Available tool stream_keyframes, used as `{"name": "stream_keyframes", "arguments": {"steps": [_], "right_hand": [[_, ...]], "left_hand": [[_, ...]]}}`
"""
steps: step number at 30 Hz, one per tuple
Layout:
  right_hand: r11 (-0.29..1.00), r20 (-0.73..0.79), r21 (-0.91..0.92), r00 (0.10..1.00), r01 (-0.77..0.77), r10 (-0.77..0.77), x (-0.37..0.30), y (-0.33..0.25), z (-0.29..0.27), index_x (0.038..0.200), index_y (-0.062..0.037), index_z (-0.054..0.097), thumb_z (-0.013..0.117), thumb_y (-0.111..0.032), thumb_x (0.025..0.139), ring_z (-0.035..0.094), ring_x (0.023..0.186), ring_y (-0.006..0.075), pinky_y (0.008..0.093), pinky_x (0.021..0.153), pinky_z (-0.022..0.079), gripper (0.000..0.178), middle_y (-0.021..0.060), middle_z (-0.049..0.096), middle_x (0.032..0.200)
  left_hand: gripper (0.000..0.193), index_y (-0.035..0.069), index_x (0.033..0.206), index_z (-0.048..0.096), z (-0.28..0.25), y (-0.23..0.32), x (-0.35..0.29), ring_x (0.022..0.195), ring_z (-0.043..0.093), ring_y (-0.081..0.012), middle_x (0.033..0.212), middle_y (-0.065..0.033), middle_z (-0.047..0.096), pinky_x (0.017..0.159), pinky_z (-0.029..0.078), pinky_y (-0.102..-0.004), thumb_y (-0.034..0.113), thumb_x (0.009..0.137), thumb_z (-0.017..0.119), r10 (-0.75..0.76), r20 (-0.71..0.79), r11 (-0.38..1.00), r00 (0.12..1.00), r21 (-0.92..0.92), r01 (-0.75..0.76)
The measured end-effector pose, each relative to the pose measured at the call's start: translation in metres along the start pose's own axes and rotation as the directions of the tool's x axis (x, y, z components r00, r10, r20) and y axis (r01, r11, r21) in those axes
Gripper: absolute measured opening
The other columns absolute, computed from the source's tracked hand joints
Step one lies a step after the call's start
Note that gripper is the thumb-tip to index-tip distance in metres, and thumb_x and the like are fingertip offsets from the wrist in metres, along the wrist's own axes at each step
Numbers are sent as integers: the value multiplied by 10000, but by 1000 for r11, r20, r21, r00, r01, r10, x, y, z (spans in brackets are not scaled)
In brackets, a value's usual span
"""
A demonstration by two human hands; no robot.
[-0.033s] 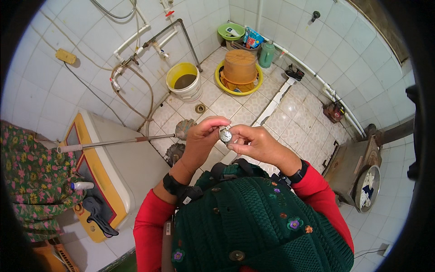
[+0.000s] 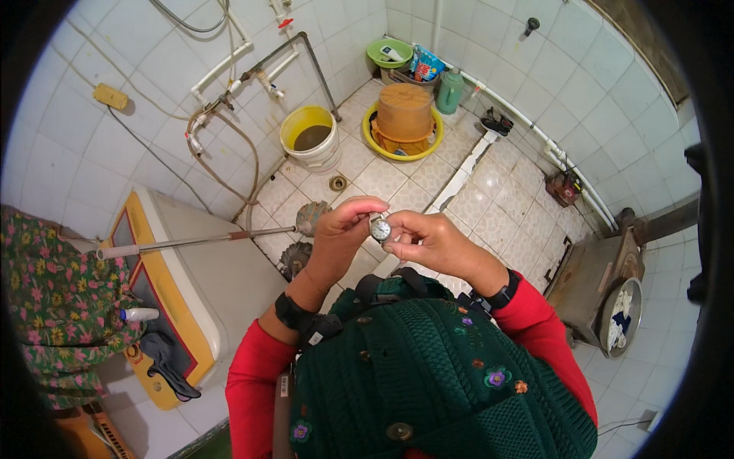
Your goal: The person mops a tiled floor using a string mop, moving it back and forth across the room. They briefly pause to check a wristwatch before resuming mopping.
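Observation:
A small wristwatch [image 2: 381,230] with a round white dial and a silver-coloured case is held out in front of my chest, dial facing up. My left hand [image 2: 346,228] is closed on its left side, the strap or bracelet passing into the fingers. From the other side my right hand [image 2: 434,240] pinches the case edge between thumb and fingers. Part of the watch is hidden by the fingers. Dark bands circle both my wrists, below red sleeves.
To the left a washing machine [image 2: 218,256] has a mop handle [image 2: 183,243] leaning across it. A bucket of murky water [image 2: 310,141] and a yellow basin [image 2: 428,149] stand ahead. At right is a metal stove [image 2: 592,279] with a metal bowl [image 2: 628,336] of cloths.

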State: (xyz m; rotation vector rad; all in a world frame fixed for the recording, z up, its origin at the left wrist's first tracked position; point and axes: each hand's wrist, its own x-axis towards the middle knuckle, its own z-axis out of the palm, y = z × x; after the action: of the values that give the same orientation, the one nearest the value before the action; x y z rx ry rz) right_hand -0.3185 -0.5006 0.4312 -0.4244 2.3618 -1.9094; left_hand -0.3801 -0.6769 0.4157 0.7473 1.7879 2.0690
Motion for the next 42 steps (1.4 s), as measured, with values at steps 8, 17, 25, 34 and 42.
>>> {"name": "stream_keyframes", "arguments": {"steps": [8,17,25,34,42], "right_hand": [[1000,-9,-18,1000,-11,11,-1,2,-3,958,-33,553,627,-76,786,526,564,107,251,527,427,192,40,571,660],[996,-20,-90,1000,7,-9,1,4,-6,938,-43,546,640,-90,773,560,557,140,265,518,435,196,49,579,659],[978,-73,-200,995,57,-73,3,5,-8,984,-52,563,672,-90,743,569,537,138,264,514,459,267,35,601,698],[971,-104,-211,985,116,-140,7,14,-7,1308,-84,365,748,-103,655,523,1009,201,331,860,450,757,142,506,1194],[910,183,382,978,-162,98,10,26,-3,1373,-80,261,638,-220,794,560,833,152,240,654,469,705,80,522,1083]], "left_hand": [[211,15,1045,584,2,-1,3,880,543,-76,990,-20,578,771,443,-207,-41,853,517,-61,26,998,998,6,61],[207,19,1037,589,3,-5,4,871,542,-70,971,-11,585,765,444,-206,-37,849,523,-60,10,998,998,-6,60],[190,18,1045,584,0,-6,3,874,544,-71,965,-13,588,769,445,-210,2,861,539,-72,-5,995,997,-64,71],[181,24,1035,587,3,-3,4,862,551,-76,969,-13,591,769,447,-211,5,862,537,-51,-52,998,997,-40,49],[197,38,982,605,8,-3,3,818,578,-165,928,-74,604,721,456,-270,10,798,541,69,202,935,977,328,-134]]}}
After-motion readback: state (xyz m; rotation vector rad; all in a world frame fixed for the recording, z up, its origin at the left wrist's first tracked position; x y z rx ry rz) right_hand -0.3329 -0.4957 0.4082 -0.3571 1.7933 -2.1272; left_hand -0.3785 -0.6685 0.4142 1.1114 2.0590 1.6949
